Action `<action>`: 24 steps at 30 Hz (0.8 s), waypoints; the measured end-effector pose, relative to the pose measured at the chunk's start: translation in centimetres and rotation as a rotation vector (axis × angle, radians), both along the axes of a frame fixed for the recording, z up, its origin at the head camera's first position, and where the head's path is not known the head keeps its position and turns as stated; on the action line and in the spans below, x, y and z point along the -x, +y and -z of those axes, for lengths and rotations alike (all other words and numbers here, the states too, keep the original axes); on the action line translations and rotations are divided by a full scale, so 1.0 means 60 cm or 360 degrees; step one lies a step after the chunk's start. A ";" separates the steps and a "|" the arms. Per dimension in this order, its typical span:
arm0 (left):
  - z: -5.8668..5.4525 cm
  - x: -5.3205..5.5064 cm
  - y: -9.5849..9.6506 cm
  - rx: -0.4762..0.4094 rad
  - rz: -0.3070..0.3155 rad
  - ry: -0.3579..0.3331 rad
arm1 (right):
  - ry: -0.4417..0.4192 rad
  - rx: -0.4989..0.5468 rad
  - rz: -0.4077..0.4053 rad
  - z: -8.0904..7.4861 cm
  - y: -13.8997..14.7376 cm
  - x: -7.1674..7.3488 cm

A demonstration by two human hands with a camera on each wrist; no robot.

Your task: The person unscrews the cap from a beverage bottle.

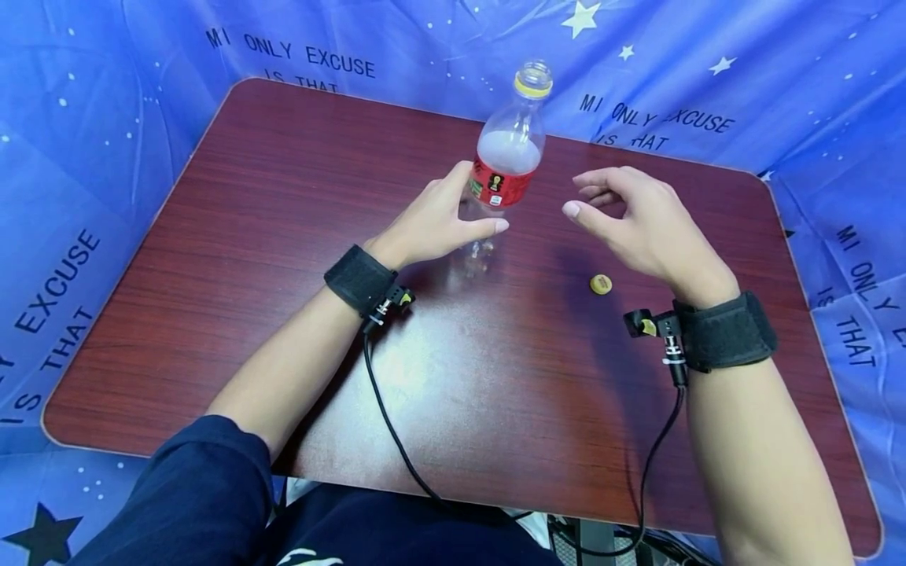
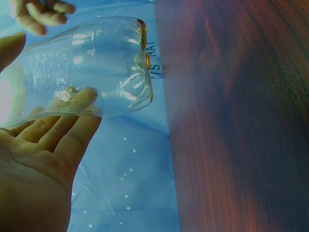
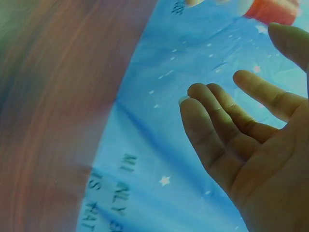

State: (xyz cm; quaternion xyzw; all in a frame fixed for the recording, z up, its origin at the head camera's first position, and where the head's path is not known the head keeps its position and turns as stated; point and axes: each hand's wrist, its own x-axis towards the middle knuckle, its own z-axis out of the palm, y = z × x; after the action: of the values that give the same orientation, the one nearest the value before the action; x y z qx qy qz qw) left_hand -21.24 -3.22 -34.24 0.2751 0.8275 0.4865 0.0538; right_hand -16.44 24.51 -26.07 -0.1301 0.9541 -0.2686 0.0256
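Note:
My left hand (image 1: 440,220) grips a clear plastic bottle (image 1: 506,149) around its lower half, thumb on the near side. The bottle has a red label (image 1: 501,185), a yellow ring below its uncapped mouth, and leans slightly right. In the left wrist view the bottle's base (image 2: 137,67) appears raised off the table, with fingers visible through the plastic. To the right of the bottle, my right hand (image 1: 647,220) hovers with fingers loosely bent, holding nothing. A yellow bottle cap (image 1: 600,284) lies on the table below it.
The dark red wooden table (image 1: 283,196) has rounded corners. A blue curtain (image 1: 425,47) with stars and lettering surrounds its far and side edges. From each wrist strap a black cable (image 1: 385,417) runs down toward the near edge.

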 end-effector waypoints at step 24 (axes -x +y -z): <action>0.000 -0.003 0.006 0.0013 0.0092 0.0001 | 0.0137 0.0132 -0.0177 -0.049 -0.070 0.016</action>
State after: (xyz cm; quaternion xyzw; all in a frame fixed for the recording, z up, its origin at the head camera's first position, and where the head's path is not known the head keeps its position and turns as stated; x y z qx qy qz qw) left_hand -21.06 -2.85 -34.27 0.2988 0.8213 0.4811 0.0687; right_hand -17.42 20.32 -23.11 -0.1952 0.9337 -0.3002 -0.0061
